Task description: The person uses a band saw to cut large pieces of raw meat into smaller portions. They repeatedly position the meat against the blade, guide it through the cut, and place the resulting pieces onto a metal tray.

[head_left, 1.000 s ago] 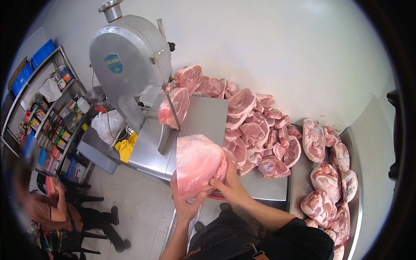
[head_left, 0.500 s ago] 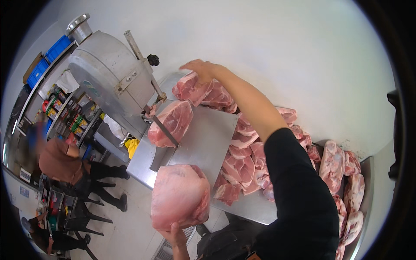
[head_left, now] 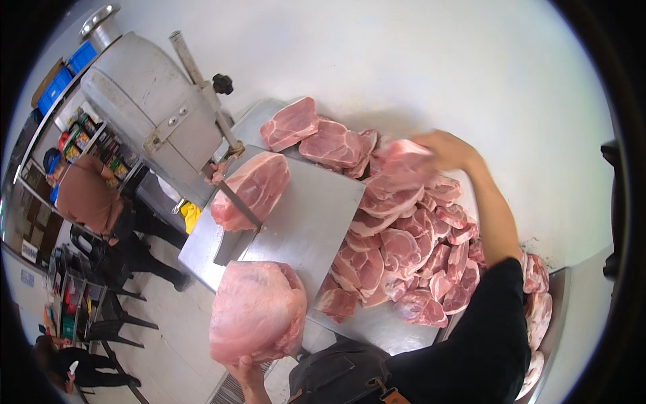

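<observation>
My left hand [head_left: 246,370] grips the lower end of a large, rounded, skin-on joint of raw meat [head_left: 256,313], held up at the near edge of the band saw's steel table [head_left: 316,202]. At the far right of that table my right hand [head_left: 447,149] has its fingers on a slice of meat [head_left: 402,156], both smeared by motion, over the heap of cut meat [head_left: 404,246]. Another chunk of meat [head_left: 259,185] rests against the saw's upright blade [head_left: 240,205], cut face to the right. Neither hand touches the blade.
The band saw's grey housing [head_left: 145,101] rises at the left. Cut pieces [head_left: 289,123] lie behind the table along the white wall. More whole joints [head_left: 536,316] fill a steel trough at the right. One person [head_left: 91,188] stands beyond the saw, another [head_left: 67,363] at lower left.
My right hand has swept right from the pieces behind the blade to the heap, carrying a slice. My left hand keeps hold of the joint. The whole view has shifted slightly.
</observation>
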{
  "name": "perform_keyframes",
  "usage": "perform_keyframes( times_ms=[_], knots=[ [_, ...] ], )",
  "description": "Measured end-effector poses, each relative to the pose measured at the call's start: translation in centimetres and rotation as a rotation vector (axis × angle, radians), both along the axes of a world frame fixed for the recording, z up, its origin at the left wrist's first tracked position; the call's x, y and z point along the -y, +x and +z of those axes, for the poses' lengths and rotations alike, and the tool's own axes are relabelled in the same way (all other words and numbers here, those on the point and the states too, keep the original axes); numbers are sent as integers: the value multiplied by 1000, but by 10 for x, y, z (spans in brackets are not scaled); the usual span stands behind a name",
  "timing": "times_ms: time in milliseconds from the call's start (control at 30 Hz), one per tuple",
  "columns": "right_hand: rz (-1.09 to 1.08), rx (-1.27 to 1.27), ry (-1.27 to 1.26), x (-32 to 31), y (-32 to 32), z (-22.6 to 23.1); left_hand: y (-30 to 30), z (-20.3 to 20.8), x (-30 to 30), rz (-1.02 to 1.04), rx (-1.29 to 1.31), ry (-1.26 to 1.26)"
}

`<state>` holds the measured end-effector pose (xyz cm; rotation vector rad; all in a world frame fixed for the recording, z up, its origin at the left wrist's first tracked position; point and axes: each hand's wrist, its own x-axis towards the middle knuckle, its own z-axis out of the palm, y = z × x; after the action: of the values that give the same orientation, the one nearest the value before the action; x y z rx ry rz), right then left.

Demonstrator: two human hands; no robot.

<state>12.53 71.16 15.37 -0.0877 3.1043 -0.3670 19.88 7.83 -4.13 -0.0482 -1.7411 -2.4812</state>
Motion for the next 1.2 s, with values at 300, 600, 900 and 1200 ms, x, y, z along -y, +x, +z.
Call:
perform_keyframes(
  times_ms=[300, 600, 900, 1200],
  knots=[
    [-316, -321, 375, -133, 30, -84, 2, 2, 1, 48, 31, -184],
    [-4, -270, -85, 103, -254, -90, 0, 17, -12, 31, 41, -158],
    [-452, -234, 69, 150, -303, -126, 17, -9, 1, 148, 15, 20],
    [-260, -32, 235, 99, -240, -116, 8, -9, 6, 63, 17, 14]
  ],
)
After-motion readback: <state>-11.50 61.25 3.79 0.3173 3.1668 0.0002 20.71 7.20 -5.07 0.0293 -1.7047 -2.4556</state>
